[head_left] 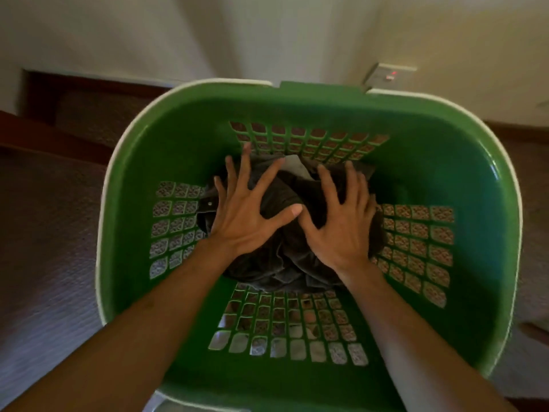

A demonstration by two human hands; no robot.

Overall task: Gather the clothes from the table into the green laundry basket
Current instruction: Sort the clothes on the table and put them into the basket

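**Both hands flat on dark clothing at the bottom of the green basket**

Left hand [246,215]: fingers spread wide and straight, palm down, pressing on the left part of a bundle of dark clothes [285,263] at centre frame. Its thumb points right, its tip just beside the thumb of the other hand.

Right hand [341,224]: also spread wide, palm down on the right part of the same bundle; neither hand is curled round the fabric. Both bare forearms enter from the lower edge of the frame and reach down into the basket.

Clothes: crumpled, dark grey to black, lying on the basket floor. A pale patch [294,166], seemingly cloth or a label, shows at the upper edge of the bundle, between the two sets of fingertips.

Green laundry basket [460,185]: fills most of the frame; pale rim, lattice openings in all four walls.

Surroundings: brown patterned carpet [44,233] at left, a pale wall across the top, and a wall socket [389,74] with a small red light at upper right.
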